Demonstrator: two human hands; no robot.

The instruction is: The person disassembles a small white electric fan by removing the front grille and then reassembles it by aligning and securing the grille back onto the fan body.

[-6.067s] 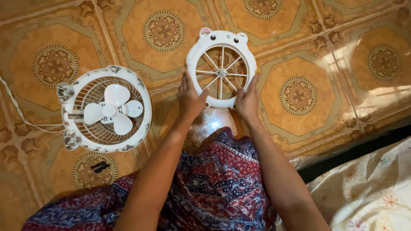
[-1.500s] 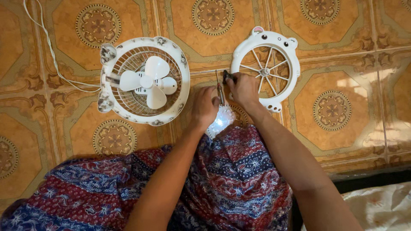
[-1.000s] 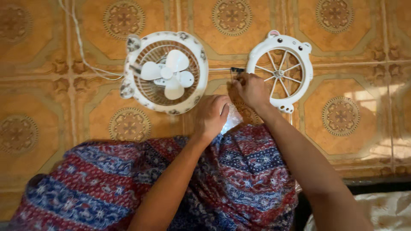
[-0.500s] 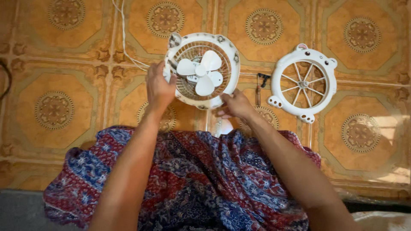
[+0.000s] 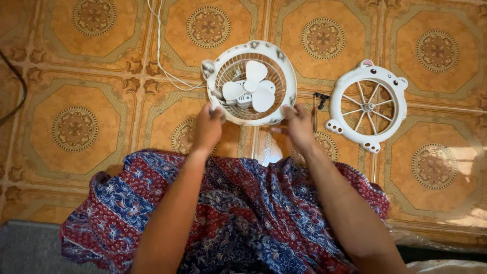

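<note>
The left hand (image 5: 207, 128) holds the lower left rim of a small white fan (image 5: 249, 83), with its fingers curled on the edge. The right hand (image 5: 297, 126) touches the lower right rim of the same fan. Its fingers look bent around the edge, but the view is not sharp enough to be sure it grips. The fan lies flat on the floor (image 5: 91, 76), just past both hands. It has no front cover, so its white blades (image 5: 252, 90) show in the middle.

To the right of the right hand lies a round white fan cover (image 5: 368, 105) with thin spokes and little ears. It is near the fan but does not touch it. Between the right hand and the cover lies a small dark tool (image 5: 317, 104), maybe a screwdriver. A white cord (image 5: 161, 56) runs away from the fan, past the left hand, toward the top.

Close below the hands is a red and blue patterned skirt (image 5: 238, 213) over the person's lap. Nothing lies on top of the fan.

There are two hands, one fan, one cover, one tool and one cord.
</note>
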